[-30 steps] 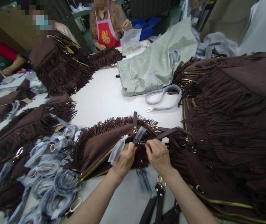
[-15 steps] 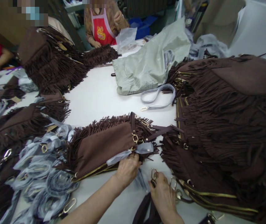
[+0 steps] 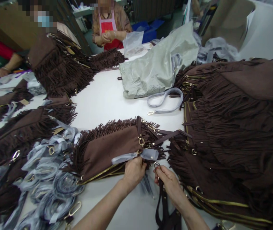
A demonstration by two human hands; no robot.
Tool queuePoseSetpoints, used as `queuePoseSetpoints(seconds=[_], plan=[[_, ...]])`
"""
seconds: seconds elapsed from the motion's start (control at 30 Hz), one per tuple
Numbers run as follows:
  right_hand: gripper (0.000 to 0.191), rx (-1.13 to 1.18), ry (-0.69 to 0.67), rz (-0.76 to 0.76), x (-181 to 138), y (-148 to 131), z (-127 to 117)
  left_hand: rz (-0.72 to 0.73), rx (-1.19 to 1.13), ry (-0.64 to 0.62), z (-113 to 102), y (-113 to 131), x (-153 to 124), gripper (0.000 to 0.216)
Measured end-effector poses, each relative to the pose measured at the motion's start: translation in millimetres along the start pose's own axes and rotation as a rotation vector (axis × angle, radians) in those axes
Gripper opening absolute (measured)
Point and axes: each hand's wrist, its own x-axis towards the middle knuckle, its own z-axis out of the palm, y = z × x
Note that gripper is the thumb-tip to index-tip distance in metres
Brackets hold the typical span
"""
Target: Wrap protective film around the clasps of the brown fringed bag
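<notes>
A brown fringed suede bag (image 3: 107,150) lies flat on the white table (image 3: 103,99) in front of me. My left hand (image 3: 134,171) is closed on its near corner, where clear plastic wrap (image 3: 136,156) covers the metal fitting. My right hand (image 3: 168,182) pinches a dark brown strap (image 3: 161,204) just below its gold clasp (image 3: 157,165), holding the clasp up close to the bag's corner. The strap hangs down toward me.
A tall heap of fringed bags (image 3: 237,121) fills the right side; more bags (image 3: 60,70) lie at the left and back. Plastic-wrapped straps (image 3: 50,172) pile at the near left. A grey dust bag (image 3: 160,64) lies centre back. Other people work at the far side.
My right hand left the bag's corner, dropped to pick up the strap by its clasp, and has now lifted it up next to the bag. The left hand stayed on the corner.
</notes>
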Motion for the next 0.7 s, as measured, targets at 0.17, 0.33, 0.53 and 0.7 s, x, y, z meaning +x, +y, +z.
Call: queuePoseSetpoints(seconds=[0.17,0.33,0.53,0.7], plan=[[0.034,0.002,-0.093,0.002,10.3,-4.3,17.3,0.122,-0.372,-0.152,-3.9,-6.5,6.4,0.034],[0.032,-0.473,-0.007,-0.223,8.2,-4.8,23.2,-0.028,-0.325,-0.15,0.2,-3.9,9.5,0.03],[0.028,-0.917,0.089,-0.146,11.6,-12.2,31.2,0.04,-0.267,-0.119,2.1,-7.7,9.3,0.033],[0.024,-0.875,0.109,-0.19,14.9,-9.0,25.2,0.276,0.072,0.138,7.0,-25.5,-1.8,0.022]])
